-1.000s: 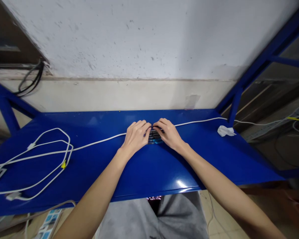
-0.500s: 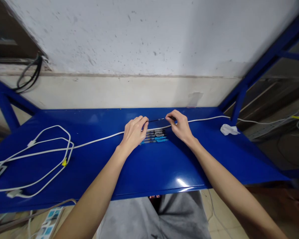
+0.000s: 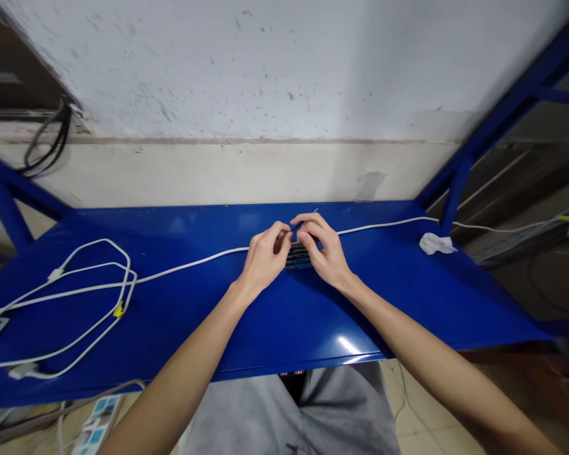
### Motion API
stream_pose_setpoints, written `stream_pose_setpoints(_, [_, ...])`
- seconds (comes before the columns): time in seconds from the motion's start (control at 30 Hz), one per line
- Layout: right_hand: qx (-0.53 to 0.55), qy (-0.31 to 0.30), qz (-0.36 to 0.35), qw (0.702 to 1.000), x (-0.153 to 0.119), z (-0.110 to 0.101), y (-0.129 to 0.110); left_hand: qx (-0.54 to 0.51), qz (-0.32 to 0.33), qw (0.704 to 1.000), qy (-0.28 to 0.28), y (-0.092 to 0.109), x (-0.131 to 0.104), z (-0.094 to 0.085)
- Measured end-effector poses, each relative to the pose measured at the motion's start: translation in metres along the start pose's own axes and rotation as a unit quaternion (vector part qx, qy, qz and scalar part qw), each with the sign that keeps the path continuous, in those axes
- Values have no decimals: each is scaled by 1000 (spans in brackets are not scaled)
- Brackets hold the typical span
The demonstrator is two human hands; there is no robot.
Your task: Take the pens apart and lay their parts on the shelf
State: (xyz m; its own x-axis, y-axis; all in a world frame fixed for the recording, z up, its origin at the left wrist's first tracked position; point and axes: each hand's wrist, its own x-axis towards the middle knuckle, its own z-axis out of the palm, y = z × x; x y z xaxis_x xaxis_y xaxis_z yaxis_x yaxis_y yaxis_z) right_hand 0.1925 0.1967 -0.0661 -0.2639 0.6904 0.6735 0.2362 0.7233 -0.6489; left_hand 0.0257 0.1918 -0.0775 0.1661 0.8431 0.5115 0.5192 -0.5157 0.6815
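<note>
R hand (image 3: 326, 253) has come in close to L hand (image 3: 265, 253); half a sec ago they were apart, w/ the dark pen (image 3: 294, 229) spanning the gap. Pen's now mostly hidden at the fingertips, above the far edge of a row of pens (image 3: 298, 258) lying side by side on the blue bench (image 3: 275, 328), just on the near side of the white cable (image 3: 194, 264). L looks pinched on the pen; R fingers are curled round, but can't tell if they grip. Step in hand, prob.: handling or lining up this one pen. Next move calls for a steady pinch & lowering it parallel, w/o nudging the row or cable.
</note>
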Motion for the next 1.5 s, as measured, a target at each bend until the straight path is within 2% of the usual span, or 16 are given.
stream_pose_setpoints(0.07, [1, 3, 19, 1000, -1, 1, 1, -18, -15, 1000, -10, 5, -2, 4])
stream_pose_setpoints(0.17, [-18, 43, 48, 998, 1, -3, 6, -34, -40, 998, -43, 12, -4, 9])
stream_pose_setpoints(0.3, [-57, 140, 84, 985, 8, -20, 22, -23, -79, 993, -89, 16, -4, 9])
stream_pose_setpoints(0.37, [-57, 152, 106, 981, 12, -31, 32, -6, -99, 990, -100, 16, -3, 6])
stream_pose_setpoints(0.47, [-23, 73, 124, 989, 17, -43, 38, 22, -114, 987, -116, 17, 0, 2])
stream_pose_setpoints(0.57, [10, -64, 126, 990, 19, -50, 30, 49, -120, 982, -135, 17, 0, -3])
stream_pose_setpoints(0.63, [36, -175, 143, 974, 20, -55, 19, 63, -130, 977, -156, 17, -2, -5])
stream_pose_setpoints(0.77, [103, -374, 200, 900, 20, -64, -2, 79, -150, 963, -211, 16, -5, -8])
stream_pose_setpoints(0.9, [192, -543, 239, 781, 17, -63, -12, 30, -175, 938, -297, 15, -7, -12])
stream_pose_setpoints(0.97, [216, -595, 246, 734, 14, -57, -10, 3, -199, 919, -339, 15, -8, -14])
stream_pose_setpoints(1.03, [216, -613, 245, 719, 10, -51, -6, -3, -229, 897, -379, 15, -9, -16])
stream_pose_setpoints(1.13, [197, -611, 241, 728, 5, -45, 2, 3, -255, 875, -411, 16, -11, -16])
stream_pose_setpoints(1.5, [175, -574, 237, 764, 5, -44, 1, -8, -237, 882, -408, 18, -14, -12])
